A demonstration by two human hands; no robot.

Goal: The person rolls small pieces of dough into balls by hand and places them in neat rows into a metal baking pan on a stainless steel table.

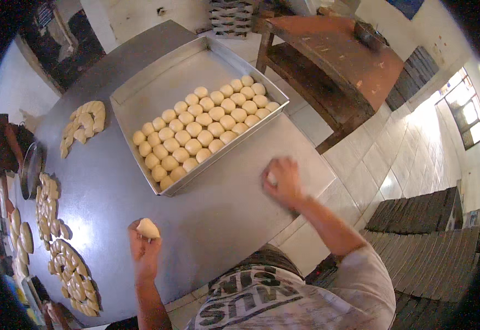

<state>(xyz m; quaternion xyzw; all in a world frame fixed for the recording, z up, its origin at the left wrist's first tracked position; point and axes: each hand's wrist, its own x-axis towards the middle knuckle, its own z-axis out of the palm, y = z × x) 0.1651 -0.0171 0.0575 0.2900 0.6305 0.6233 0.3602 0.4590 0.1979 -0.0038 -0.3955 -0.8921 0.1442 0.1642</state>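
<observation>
My left hand (143, 250) is closed around a pale piece of dough (148, 229), held just above the metal table near its front edge. Blurred by motion, my right hand (284, 181) is cupped low on the tabletop, right of the tray. Between its curled fingers shows a bit of a pale dough ball (272, 177); the palm hides the remainder. A deep square metal baking tray (163, 74) stands beyond both hands, set at an angle. Packed rows of smooth round dough balls (194, 129) fill its nearer part, while its far part shows bare metal.
Clusters of cut dough pieces lie on the table's left side (75, 275) and farther back (86, 121). A round metal pan or ring (31, 170) is near another person's arm (14, 143). A brown wooden table (333, 49) stands back right; dark ribbed trays (426, 258) are stacked at right.
</observation>
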